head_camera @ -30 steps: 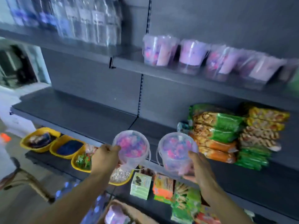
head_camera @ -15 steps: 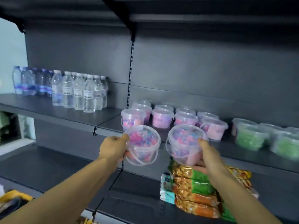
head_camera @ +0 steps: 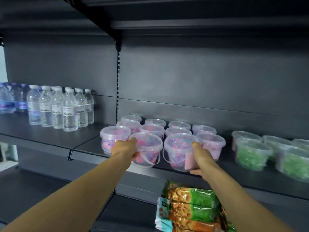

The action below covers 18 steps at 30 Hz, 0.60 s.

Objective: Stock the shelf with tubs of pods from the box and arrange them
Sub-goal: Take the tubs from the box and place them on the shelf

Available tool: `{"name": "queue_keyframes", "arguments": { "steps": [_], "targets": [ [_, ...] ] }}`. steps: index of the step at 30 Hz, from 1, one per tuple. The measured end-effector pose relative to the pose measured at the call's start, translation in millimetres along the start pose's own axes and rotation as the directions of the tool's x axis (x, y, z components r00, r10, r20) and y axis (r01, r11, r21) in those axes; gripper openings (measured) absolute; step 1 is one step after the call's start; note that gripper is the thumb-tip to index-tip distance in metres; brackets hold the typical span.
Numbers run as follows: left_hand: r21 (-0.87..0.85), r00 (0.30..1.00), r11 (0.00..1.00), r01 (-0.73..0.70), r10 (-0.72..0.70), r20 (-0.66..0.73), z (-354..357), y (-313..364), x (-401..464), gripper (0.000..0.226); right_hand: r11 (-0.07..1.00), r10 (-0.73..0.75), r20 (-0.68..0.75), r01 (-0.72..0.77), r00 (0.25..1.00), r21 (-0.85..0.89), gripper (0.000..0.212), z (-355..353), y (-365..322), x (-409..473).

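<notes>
Two clear tubs of pink and blue pods are at the front edge of the shelf (head_camera: 87, 144), one in each of the hands. The left hand (head_camera: 126, 149) grips the left tub (head_camera: 147, 148) by its near side, fingers curled under the wall; that tub looks slightly tilted and not yet set down. The right hand (head_camera: 199, 156) clamps the right tub (head_camera: 180, 151) with the thumb over the rim and the fingers under the base, at the shelf's front lip. Whether either base already touches the shelf cannot be told.

Just behind them stand the stocked tubs (head_camera: 152, 128), roughly ten, in rows running to the back panel, lids on. So much of this block seems filled, and these two appear to start or extend the front row. Still to do, as I judge it: seat both, square them with the row, and fetch more; the box is out of view.

To the right stand tubs of green pods (head_camera: 253, 154); to the left, water bottles (head_camera: 57, 111). Snack packs (head_camera: 192, 208) lie on the shelf below.
</notes>
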State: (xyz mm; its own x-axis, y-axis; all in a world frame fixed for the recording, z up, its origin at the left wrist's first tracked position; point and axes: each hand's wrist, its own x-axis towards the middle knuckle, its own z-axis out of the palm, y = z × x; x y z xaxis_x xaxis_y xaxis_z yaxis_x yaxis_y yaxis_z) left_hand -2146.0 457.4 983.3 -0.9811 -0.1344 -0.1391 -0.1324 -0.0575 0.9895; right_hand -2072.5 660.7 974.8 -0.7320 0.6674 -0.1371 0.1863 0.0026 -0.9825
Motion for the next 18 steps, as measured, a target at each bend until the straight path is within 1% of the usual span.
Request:
{"name": "queue_keyframes", "arguments": {
  "steps": [2,4,6,8,9,10,12,14,15,18],
  "targets": [
    [-0.067,0.999,0.996,0.050,-0.049,0.023,1.9,-1.2,6.0,0.021,0.998,-0.018,0.004,0.019,1.000,-0.053,0.042,-0.2,2.4,6.0],
    [-0.074,0.998,0.996,0.054,-0.050,0.045,2.1,-2.6,9.2,0.020,0.991,-0.072,-0.001,0.071,0.997,-0.112,0.046,-0.7,4.3,12.1],
    [-0.007,0.998,1.000,-0.025,0.025,0.054,3.9,-5.6,9.7,0.022,0.983,-0.115,-0.004,0.114,0.993,-0.148,0.052,-0.5,4.9,15.2],
    [0.153,0.986,0.975,-0.163,0.156,0.055,4.4,-8.7,4.9,0.042,0.974,-0.169,0.029,0.172,0.985,-0.150,0.061,0.7,7.2,16.5],
    [0.275,0.972,0.932,-0.235,0.225,0.066,4.1,-9.4,1.6,0.053,0.963,-0.212,0.066,0.220,0.975,-0.153,0.067,1.5,9.4,15.6],
    [0.399,0.955,0.868,-0.295,0.284,0.087,3.3,-9.4,-1.4,0.062,0.945,-0.264,0.108,0.279,0.959,-0.172,0.072,2.0,11.2,13.6],
    [0.568,0.918,0.730,-0.382,0.370,0.142,1.6,-9.1,-3.2,0.073,0.892,-0.354,0.173,0.388,0.919,-0.233,0.071,2.5,13.5,10.6],
    [0.657,0.895,0.626,-0.421,0.405,0.188,0.7,-8.4,-1.9,0.074,0.834,-0.418,0.204,0.463,0.885,-0.300,0.072,3.2,15.2,11.2],
    [0.685,0.890,0.589,-0.428,0.408,0.204,1.0,-7.9,-0.4,0.074,0.808,-0.434,0.218,0.484,0.874,-0.335,0.075,3.6,15.2,11.1],
    [0.738,0.888,0.526,-0.422,0.405,0.219,3.7,-5.9,2.5,0.071,0.737,-0.443,0.262,0.515,0.857,-0.437,0.082,6.0,12.2,11.4]
  ]
}}
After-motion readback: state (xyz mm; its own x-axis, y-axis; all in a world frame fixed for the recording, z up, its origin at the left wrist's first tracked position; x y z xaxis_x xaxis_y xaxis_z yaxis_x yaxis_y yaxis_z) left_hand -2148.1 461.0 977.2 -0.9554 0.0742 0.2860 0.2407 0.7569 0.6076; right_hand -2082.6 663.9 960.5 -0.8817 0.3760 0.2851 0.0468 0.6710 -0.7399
